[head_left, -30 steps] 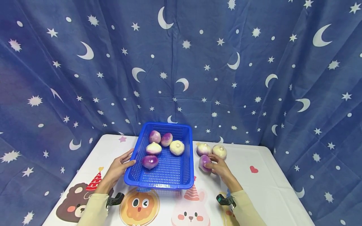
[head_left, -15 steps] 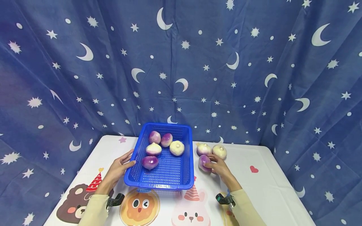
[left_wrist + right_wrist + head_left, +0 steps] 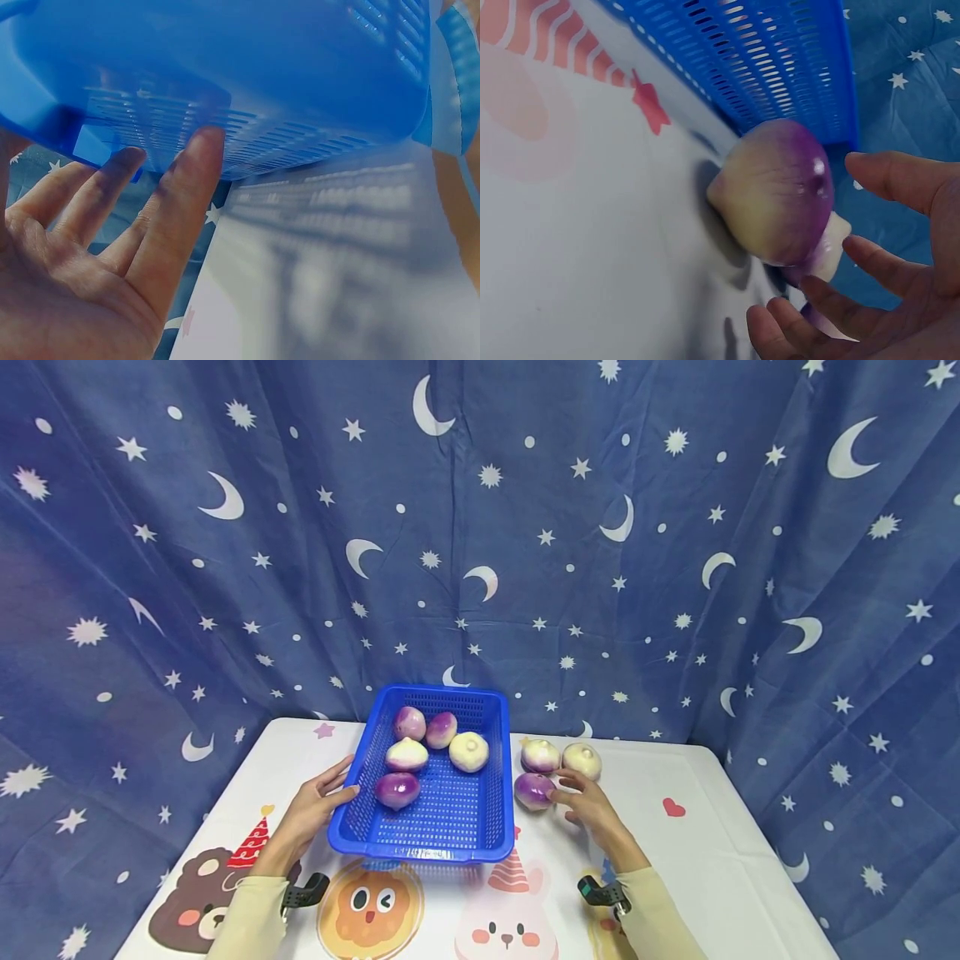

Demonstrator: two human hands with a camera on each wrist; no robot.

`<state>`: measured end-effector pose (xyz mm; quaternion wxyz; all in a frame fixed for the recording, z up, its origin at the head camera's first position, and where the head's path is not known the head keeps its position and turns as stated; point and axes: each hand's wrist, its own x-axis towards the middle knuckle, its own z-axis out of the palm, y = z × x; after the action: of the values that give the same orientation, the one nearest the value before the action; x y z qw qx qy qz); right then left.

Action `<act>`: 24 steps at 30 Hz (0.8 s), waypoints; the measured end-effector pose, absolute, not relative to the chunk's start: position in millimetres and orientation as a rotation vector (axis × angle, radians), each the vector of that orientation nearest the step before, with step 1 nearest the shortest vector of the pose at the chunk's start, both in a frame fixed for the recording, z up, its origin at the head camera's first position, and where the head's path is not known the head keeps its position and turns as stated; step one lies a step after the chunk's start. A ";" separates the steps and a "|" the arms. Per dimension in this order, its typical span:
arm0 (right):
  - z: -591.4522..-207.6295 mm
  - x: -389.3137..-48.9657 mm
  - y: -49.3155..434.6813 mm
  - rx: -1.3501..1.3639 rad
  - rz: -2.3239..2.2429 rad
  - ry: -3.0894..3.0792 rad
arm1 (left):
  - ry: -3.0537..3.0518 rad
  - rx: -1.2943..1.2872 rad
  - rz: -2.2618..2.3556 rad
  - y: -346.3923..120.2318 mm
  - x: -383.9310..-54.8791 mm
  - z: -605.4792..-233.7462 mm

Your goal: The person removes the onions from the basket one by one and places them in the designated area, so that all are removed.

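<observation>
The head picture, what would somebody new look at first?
Probably the big blue curtain, with white moons and stars, behind the table. Next, maybe the bright blue basket on the table, with five purple-and-cream vegetables inside. Then the right hand, beside a shiny purple vegetable to the basket's right.

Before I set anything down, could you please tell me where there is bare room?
Widest is the table right of the right hand, around the printed heart. Inside the basket, the front-right floor is bare, bordered by the front purple bulb and the white bulb behind. Crowded: the basket's back left, and outside its right wall, where three bulbs cluster.
</observation>
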<state>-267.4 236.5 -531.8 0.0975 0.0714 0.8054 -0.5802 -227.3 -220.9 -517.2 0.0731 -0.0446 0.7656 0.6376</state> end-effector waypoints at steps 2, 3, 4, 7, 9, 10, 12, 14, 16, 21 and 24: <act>-528.1 -266.1 237.5 0.200 -1.708 2.398 | 2.300 -0.136 1.914 -220.7 -227.2 -517.4; -525.8 -265.4 238.0 0.202 -1.710 2.400 | 2.302 -0.136 1.913 -220.6 -227.3 -517.6; -523.4 -264.8 238.4 0.199 -1.709 2.406 | 2.304 -0.137 1.912 -220.6 -227.4 -517.8; -514.4 -262.1 239.6 0.171 -1.707 2.420 | 2.309 -0.139 1.910 -220.7 -227.9 -518.4; -507.2 -260.0 239.7 0.165 -1.732 2.407 | 2.310 -0.140 1.911 -220.9 -228.3 -518.7; -503.1 -258.7 239.4 0.160 -1.744 2.401 | 2.310 -0.139 1.913 -221.1 -228.4 -518.8; -494.7 -255.9 238.6 0.131 -1.763 2.397 | 2.312 -0.137 1.911 -221.3 -228.4 -519.0; -486.0 -253.1 237.5 0.107 -1.779 2.408 | 2.310 -0.134 1.912 -221.4 -228.5 -519.2; -477.2 -250.4 236.4 0.072 -1.788 2.427 | 2.310 -0.129 1.911 -221.5 -228.6 -519.4; -456.9 -244.8 233.7 0.003 -1.817 2.450 | 2.304 -0.117 1.923 -221.6 -229.1 -519.9; -446.8 -240.8 230.6 -0.018 -1.841 2.440 | 2.303 -0.115 1.926 -221.6 -229.4 -520.5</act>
<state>-240.8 230.6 -446.8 0.0424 -0.0060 0.7974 -0.6019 -229.4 -221.6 -520.5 0.0687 -0.0382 0.7647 0.6395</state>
